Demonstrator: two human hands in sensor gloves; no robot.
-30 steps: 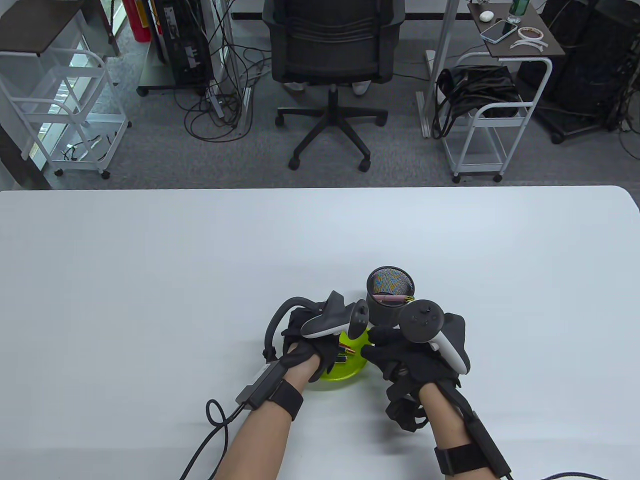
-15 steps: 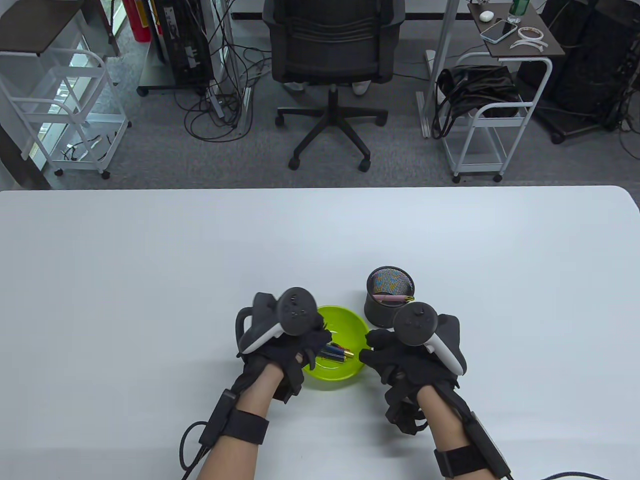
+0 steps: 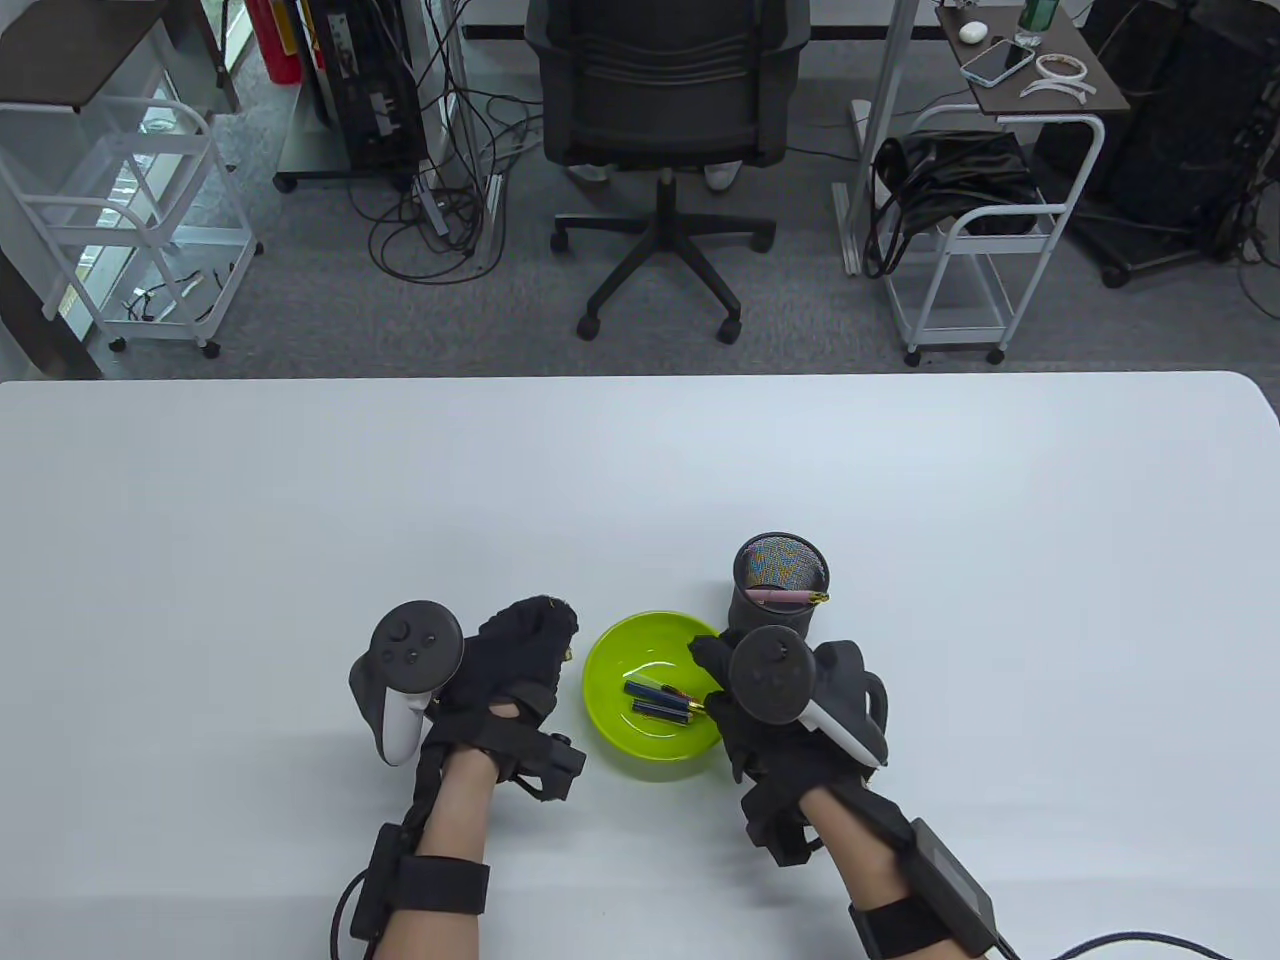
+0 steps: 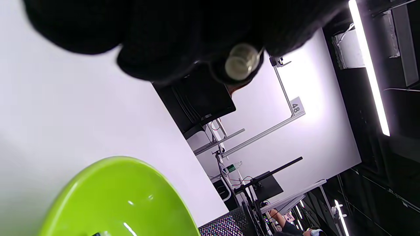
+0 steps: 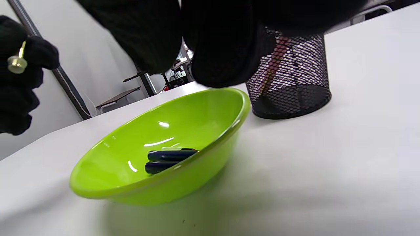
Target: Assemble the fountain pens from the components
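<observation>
I count one green bowl (image 3: pixel 610 725) and one black mesh cup (image 3: pixel 780 585) on the white table (image 3: pixel 300 500), the cup just behind the bowl's right rim. In the bowl I see two dark blue pen parts (image 3: pixel 662 702) lying side by side, with gold ends pointing right; whether a third piece sits under them I cannot tell. In the cup there is one pink pen (image 3: pixel 788 597) leaning across the inside, gold at its right end.

My left hand (image 3: pixel 515 665) sits just left of the bowl, clear of it. In the left wrist view its fingers (image 4: pixel 183 49) are closed around one small pen piece with a round metal end (image 4: pixel 241 62); the right wrist view shows the same gold-tipped end (image 5: pixel 17 64) poking from the glove.

My right hand (image 3: pixel 770 720) is at the bowl's right rim, fingers (image 3: pixel 712 655) reaching over the edge toward the blue parts. I cannot tell whether it touches or grips anything; the right wrist view only shows dark fingertips (image 5: pixel 226 49) hanging above the bowl.
</observation>
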